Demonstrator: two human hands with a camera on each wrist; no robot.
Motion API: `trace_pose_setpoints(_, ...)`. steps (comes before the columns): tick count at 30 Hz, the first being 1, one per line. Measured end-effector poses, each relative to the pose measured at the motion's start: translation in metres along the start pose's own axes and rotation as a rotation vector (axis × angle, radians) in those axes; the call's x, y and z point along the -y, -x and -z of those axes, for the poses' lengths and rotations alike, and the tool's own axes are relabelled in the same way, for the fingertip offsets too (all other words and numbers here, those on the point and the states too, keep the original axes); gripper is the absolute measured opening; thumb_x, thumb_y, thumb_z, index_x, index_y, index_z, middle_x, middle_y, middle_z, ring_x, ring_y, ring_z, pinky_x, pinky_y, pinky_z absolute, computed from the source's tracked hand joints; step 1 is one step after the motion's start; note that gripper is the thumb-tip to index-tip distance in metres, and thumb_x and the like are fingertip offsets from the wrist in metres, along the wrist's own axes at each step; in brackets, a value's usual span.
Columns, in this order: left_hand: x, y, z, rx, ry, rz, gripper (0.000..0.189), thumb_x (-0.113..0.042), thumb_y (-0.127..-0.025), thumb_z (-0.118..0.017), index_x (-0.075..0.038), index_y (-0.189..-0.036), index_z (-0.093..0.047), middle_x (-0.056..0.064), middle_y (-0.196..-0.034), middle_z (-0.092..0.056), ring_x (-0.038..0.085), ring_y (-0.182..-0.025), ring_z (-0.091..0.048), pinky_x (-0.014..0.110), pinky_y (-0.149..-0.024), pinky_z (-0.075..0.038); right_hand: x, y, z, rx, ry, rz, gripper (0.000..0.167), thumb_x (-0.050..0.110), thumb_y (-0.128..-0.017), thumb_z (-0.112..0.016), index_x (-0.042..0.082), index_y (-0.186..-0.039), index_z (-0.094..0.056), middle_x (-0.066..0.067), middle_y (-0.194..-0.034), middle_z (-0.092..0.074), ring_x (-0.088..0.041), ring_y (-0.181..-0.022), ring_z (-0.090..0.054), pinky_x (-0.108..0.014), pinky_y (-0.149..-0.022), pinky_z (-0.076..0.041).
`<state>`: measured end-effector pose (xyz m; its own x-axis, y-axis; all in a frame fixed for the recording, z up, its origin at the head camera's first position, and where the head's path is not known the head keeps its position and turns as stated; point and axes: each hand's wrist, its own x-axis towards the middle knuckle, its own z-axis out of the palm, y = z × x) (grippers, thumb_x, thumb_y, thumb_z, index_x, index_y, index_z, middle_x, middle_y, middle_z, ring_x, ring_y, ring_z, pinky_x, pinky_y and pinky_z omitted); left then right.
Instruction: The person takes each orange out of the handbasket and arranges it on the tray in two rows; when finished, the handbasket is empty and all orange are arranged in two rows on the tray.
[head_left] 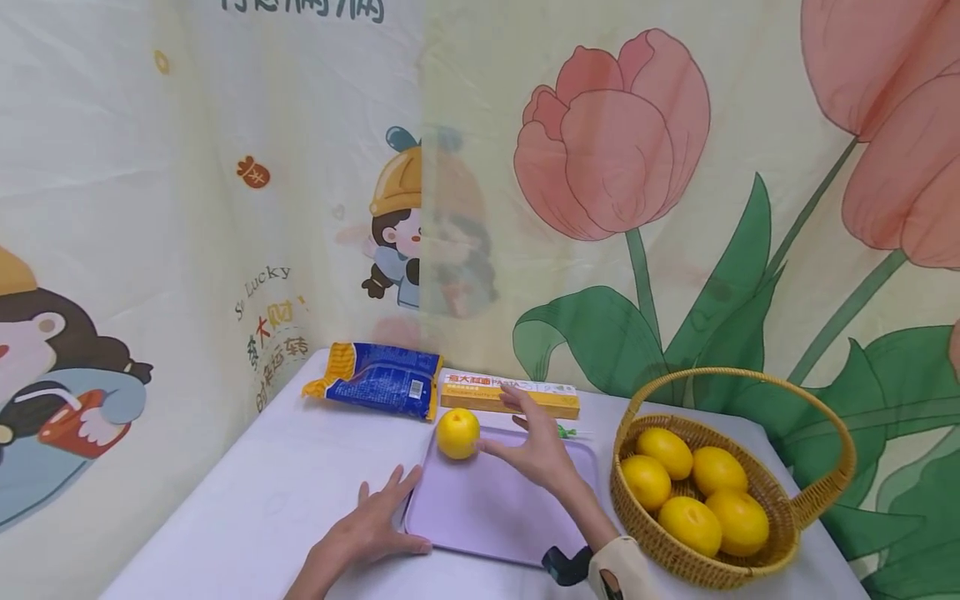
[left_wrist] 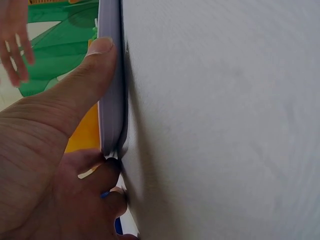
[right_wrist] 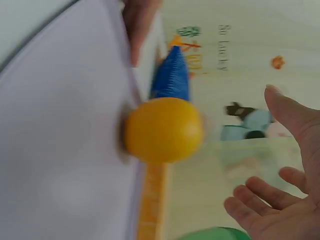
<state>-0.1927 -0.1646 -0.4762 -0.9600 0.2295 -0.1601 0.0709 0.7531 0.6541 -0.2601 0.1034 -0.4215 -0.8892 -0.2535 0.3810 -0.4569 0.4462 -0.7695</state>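
Note:
A round yellow orange (head_left: 457, 433) sits at the far left corner of a lilac tray (head_left: 480, 508). My right hand (head_left: 536, 446) hovers over the tray just right of the orange, thumb and fingers spread. In the right wrist view a gap shows between this hand (right_wrist: 280, 195) and the orange (right_wrist: 164, 130). My left hand (head_left: 371, 521) rests at the tray's near left corner, its thumb along the near edge and its fingers spread by the left side. The left wrist view shows the thumb (left_wrist: 90, 72) against the tray rim (left_wrist: 111, 120).
A wicker basket (head_left: 705, 575) with a tall handle holds several similar oranges on the right. Behind the tray lie a blue and yellow packet (head_left: 386, 379) and a long pasta box (head_left: 510, 396). A small green item (head_left: 566, 432) shows past the right hand. Printed curtains (head_left: 465, 250) stand behind the table.

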Motion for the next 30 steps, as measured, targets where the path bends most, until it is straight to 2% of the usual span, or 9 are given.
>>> trace_pose_setpoints(5,0.000,-0.001,0.002,0.002,-0.007,0.018,0.112,-0.037,-0.076,-0.099,-0.002,-0.165,-0.040,0.036,-0.170,-0.026,0.058,-0.156,-0.027,0.077,-0.127,0.001,0.027,0.032,0.061,-0.029,0.047,0.162,0.081,0.015,-0.079,-0.099,0.006,-0.149,-0.059,-0.014,-0.149,-0.066,-0.035,-0.133,-0.066,-0.048,-0.105,-0.059)
trace_pose_setpoints(7,0.000,-0.001,0.001,0.008,-0.006,0.016,0.112,-0.037,-0.077,-0.099,-0.002,-0.165,-0.040,0.037,-0.170,-0.025,0.058,-0.156,-0.027,0.077,-0.127,0.001,0.033,0.048,0.089,-0.046,0.118,0.201,0.076,0.015,-0.078,-0.099,0.009,-0.145,-0.064,-0.010,-0.144,-0.069,-0.030,-0.128,-0.069,-0.044,-0.102,-0.062)
trace_pose_setpoints(11,-0.002,-0.003,0.001,0.020,0.008,0.009,0.112,-0.037,-0.077,-0.099,-0.002,-0.166,-0.039,0.035,-0.171,-0.026,0.056,-0.158,-0.025,0.077,-0.127,0.002,0.032,0.080,0.150,-0.078,0.315,0.187,0.063,0.019,-0.079,-0.099,0.016,-0.136,-0.072,-0.002,-0.135,-0.074,-0.009,-0.116,-0.070,-0.025,-0.096,-0.063)
trace_pose_setpoints(13,-0.003,-0.004,0.000,0.023,0.014,0.003,0.112,-0.037,-0.077,-0.098,-0.002,-0.166,-0.039,0.035,-0.171,-0.027,0.055,-0.158,-0.024,0.077,-0.127,0.002,0.023,0.092,0.180,-0.088,0.397,0.152,0.058,0.020,-0.079,-0.099,0.018,-0.132,-0.074,-0.003,-0.131,-0.076,0.002,-0.111,-0.066,-0.016,-0.091,-0.060)
trace_pose_setpoints(16,-0.003,-0.003,-0.001,0.025,0.011,0.011,0.112,-0.037,-0.077,-0.099,-0.002,-0.166,-0.039,0.036,-0.170,-0.026,0.057,-0.157,-0.025,0.078,-0.126,0.002,0.002,0.108,0.219,-0.082,0.453,0.030,0.054,0.023,-0.082,-0.097,0.015,-0.130,-0.075,-0.009,-0.128,-0.076,0.015,-0.106,-0.060,-0.010,-0.084,-0.057)
trace_pose_setpoints(22,-0.001,-0.003,-0.002,0.027,-0.009,0.038,0.113,-0.038,-0.077,-0.098,-0.004,-0.166,-0.039,0.037,-0.171,-0.024,0.062,-0.154,-0.026,0.078,-0.126,0.001,-0.048,0.132,0.266,-0.028,0.450,-0.267,0.064,0.030,-0.092,-0.089,-0.002,-0.143,-0.065,-0.028,-0.138,-0.069,0.027,-0.098,-0.048,-0.015,-0.078,-0.060)
trace_pose_setpoints(26,-0.001,-0.003,-0.001,0.033,-0.011,0.046,0.112,-0.038,-0.077,-0.098,-0.004,-0.166,-0.039,0.038,-0.170,-0.023,0.063,-0.154,-0.026,0.078,-0.126,0.001,-0.073,0.139,0.278,0.030,0.432,-0.411,0.074,0.037,-0.096,-0.085,-0.009,-0.147,-0.058,-0.032,-0.143,-0.065,0.024,-0.096,-0.051,-0.018,-0.079,-0.060)
trace_pose_setpoints(28,-0.002,-0.003,-0.001,0.034,-0.015,0.052,0.112,-0.039,-0.077,-0.098,-0.004,-0.166,-0.039,0.038,-0.170,-0.023,0.064,-0.154,-0.026,0.078,-0.126,0.001,-0.084,0.141,0.280,0.067,0.425,-0.461,0.077,0.039,-0.097,-0.083,-0.012,-0.147,-0.056,-0.032,-0.142,-0.065,0.014,-0.098,-0.060,-0.019,-0.078,-0.061)
trace_pose_setpoints(30,-0.002,-0.003,-0.001,0.035,-0.016,0.055,0.112,-0.039,-0.077,-0.098,-0.005,-0.166,-0.039,0.038,-0.170,-0.023,0.063,-0.153,-0.027,0.078,-0.126,0.001,-0.092,0.142,0.279,0.101,0.407,-0.499,0.079,0.040,-0.097,-0.083,-0.014,-0.147,-0.055,-0.033,-0.142,-0.064,-0.003,-0.102,-0.070,-0.021,-0.078,-0.061)
